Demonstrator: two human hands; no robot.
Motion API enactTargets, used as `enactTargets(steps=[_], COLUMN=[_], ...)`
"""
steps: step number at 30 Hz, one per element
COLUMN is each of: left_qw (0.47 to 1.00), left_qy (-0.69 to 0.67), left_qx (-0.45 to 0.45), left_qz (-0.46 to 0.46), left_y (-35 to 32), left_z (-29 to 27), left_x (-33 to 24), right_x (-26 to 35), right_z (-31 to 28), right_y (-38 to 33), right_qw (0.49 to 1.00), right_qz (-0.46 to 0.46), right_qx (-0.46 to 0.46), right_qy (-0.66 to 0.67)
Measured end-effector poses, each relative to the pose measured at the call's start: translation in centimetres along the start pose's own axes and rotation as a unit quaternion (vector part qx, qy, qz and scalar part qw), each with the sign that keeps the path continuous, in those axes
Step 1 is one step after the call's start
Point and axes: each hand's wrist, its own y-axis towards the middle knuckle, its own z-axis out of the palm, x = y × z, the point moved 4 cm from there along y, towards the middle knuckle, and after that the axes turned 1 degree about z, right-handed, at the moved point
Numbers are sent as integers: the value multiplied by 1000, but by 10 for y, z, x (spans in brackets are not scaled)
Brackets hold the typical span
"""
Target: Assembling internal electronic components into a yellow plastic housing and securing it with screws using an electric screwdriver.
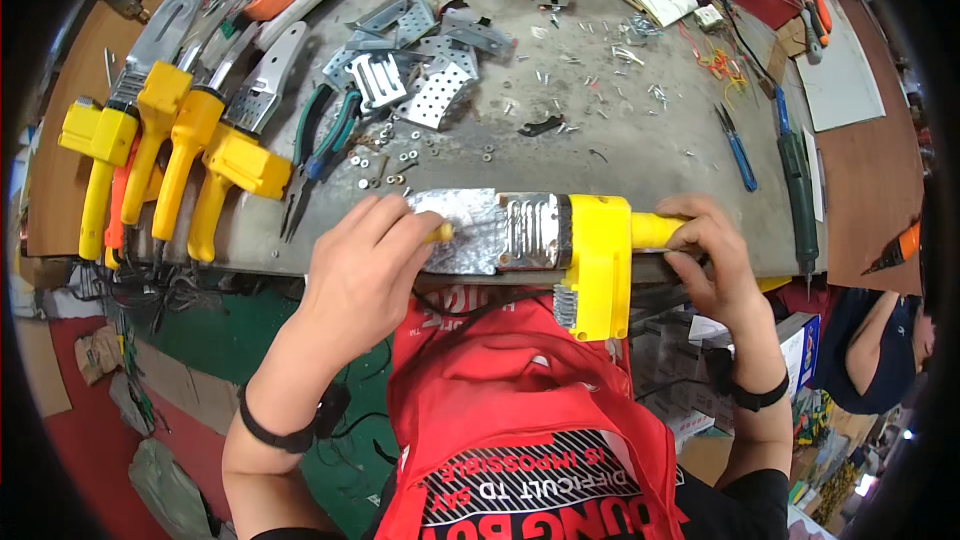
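A yellow-bodied heating tool (597, 260) with a silvery metal plate (475, 228) lies across the near edge of the grey workbench (610, 130). My right hand (710, 250) grips its yellow handle at the right. My left hand (365, 260) rests on the plate's left end and holds a small yellow-handled tool (437, 233), pressed against the metal. Most of that small tool is hidden by my fingers.
Several finished yellow-handled tools (160, 155) lie in a row at the left. Perforated metal brackets (420, 65), pliers (320, 145), loose screws and washers (395, 155) are scattered behind. Blue cutters (737, 152) and a green screwdriver (797, 180) lie right. Another person (880, 340) sits at lower right.
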Motion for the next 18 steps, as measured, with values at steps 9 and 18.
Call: enactTargets(steps=[9,18], left_qw=[999,999], left_qy=[-22,-17], left_qx=[-24,-45], left_qz=[13,4], left_y=[6,8], left_z=[21,24], left_x=[8,11], right_x=[4,4], right_z=[-7,-18], right_y=[2,1], right_qw=[998,992], right_qz=[53,100], right_qx=[41,45], right_qy=[-16,-61])
